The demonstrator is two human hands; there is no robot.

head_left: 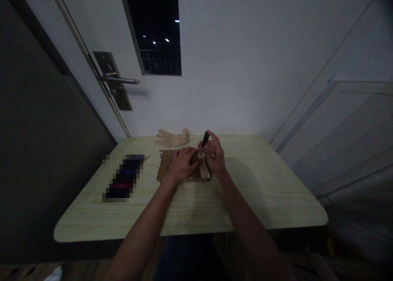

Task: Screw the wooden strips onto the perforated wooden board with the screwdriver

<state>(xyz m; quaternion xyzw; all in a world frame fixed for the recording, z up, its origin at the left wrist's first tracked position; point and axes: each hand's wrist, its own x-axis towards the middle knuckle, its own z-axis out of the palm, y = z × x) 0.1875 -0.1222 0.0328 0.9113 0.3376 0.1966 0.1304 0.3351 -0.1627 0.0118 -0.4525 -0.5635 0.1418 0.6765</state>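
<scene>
My right hand grips a screwdriver with a black handle, one finger resting at the top of it. The tool tilts slightly, its tip down at the upper end of a pale wooden piece. That piece lies on the right part of a brown cardboard sheet with a rough, pitted surface. Across the cardboard lies my left hand, its thumb and forefinger pressed against the wooden piece's left side. Whether a screw sits under the tip is too small to tell.
Several similar pale wooden pieces lie together at the table's back edge. Small dark screws are by the cardboard's upper left corner. A blurred-out dark object lies at the left of the table. A white door stands behind.
</scene>
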